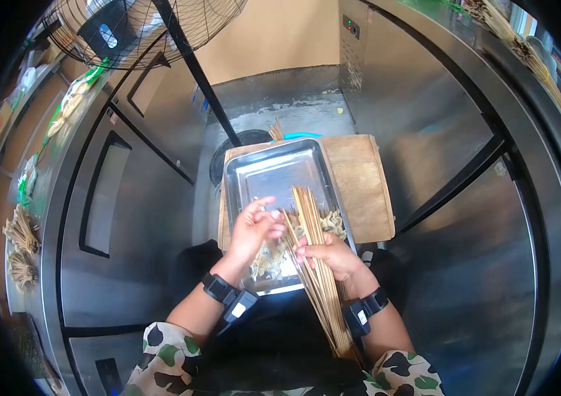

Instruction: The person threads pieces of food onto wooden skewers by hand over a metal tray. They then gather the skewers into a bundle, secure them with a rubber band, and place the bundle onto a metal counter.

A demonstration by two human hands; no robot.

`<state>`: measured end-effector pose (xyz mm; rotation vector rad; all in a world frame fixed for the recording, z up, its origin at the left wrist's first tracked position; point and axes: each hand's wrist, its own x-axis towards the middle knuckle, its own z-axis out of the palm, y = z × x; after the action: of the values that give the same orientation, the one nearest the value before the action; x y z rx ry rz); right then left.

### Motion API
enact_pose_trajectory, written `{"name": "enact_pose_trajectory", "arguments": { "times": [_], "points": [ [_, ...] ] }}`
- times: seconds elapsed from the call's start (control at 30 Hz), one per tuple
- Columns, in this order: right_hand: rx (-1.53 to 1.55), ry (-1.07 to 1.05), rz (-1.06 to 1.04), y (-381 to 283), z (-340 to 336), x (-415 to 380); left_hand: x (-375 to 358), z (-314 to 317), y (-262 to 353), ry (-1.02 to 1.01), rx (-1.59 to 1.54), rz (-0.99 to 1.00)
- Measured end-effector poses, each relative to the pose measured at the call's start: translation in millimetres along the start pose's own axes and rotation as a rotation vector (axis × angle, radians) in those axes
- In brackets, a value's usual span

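Note:
A bundle of long thin wooden sticks (pixel 317 264) is gripped in my right hand (pixel 334 257), its upper ends over the metal tray. Just left of the bundle, my left hand (pixel 254 228) is raised over the tray with its fingers bent near the sticks; whether it pinches anything is too small to tell. The rectangular metal tray (pixel 233 191) lies on a wooden board. Pale, curled food pieces (pixel 267 261) are in its near part, and more lie behind the sticks at its right side. My right hand partly hides these pieces.
The wooden board (pixel 363 191) extends right of the tray. Steel cabinets stand at left (pixel 142 231) and right (pixel 465 264). A fan (pixel 142 33) on a black pole is at upper left. Behind the board sits a dark round container (pixel 218 162). Stick bundles (pixel 23 247) lie on the left counter.

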<state>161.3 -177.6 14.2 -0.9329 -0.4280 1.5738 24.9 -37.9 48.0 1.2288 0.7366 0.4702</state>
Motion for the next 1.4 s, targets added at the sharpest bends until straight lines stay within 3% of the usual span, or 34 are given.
{"name": "enact_pose_trajectory", "arguments": {
  "times": [0.1, 0.2, 0.33, 0.43, 0.57, 0.67, 0.77, 0.8, 0.9, 1.03, 1.4],
  "points": [
    [0.023, 0.027, -0.030, -2.7, 4.2, -3.7, 15.7, -46.1, -29.1, 0.156, 0.147, 0.059],
    [0.016, 0.022, -0.027, -4.4, 3.5, -3.9, 7.3, -72.9, -57.1, 0.107, 0.845, 0.155],
    [0.015, 0.023, -0.003, -4.0, 4.9, -2.6, -4.9, -47.7, -63.0, -0.099, 1.269, 0.460],
    [0.030, 0.030, 0.010, -3.1, 4.3, -1.4, -0.9, -37.0, -75.8, -0.154, 1.443, 0.570],
    [0.035, 0.026, 0.010, -2.9, 5.2, -0.5, 4.3, -37.9, -75.3, -0.167, 1.498, 0.574],
    [0.022, 0.022, 0.026, -6.6, 8.3, -1.2, 5.5, -43.5, -75.8, -0.200, 1.490, 0.553],
    [0.025, 0.039, 0.034, -5.8, 8.2, -0.6, 3.8, -41.9, -56.0, -0.063, 1.271, 0.681],
    [0.018, 0.044, 0.032, -5.4, 8.2, -0.7, 6.4, -45.1, -56.5, 0.047, 1.200, 0.626],
    [-0.011, 0.043, 0.031, -3.4, 9.1, 1.1, 17.9, -50.6, -54.3, 0.105, 0.180, 0.161],
    [-0.022, 0.041, 0.038, -4.0, 12.0, 1.9, 17.4, -39.4, -23.4, 0.147, -0.270, -0.131],
    [-0.028, -0.006, 0.030, 3.5, 5.9, 5.3, 18.4, -13.4, -6.7, 0.154, -0.105, -0.042]
  ]
}}
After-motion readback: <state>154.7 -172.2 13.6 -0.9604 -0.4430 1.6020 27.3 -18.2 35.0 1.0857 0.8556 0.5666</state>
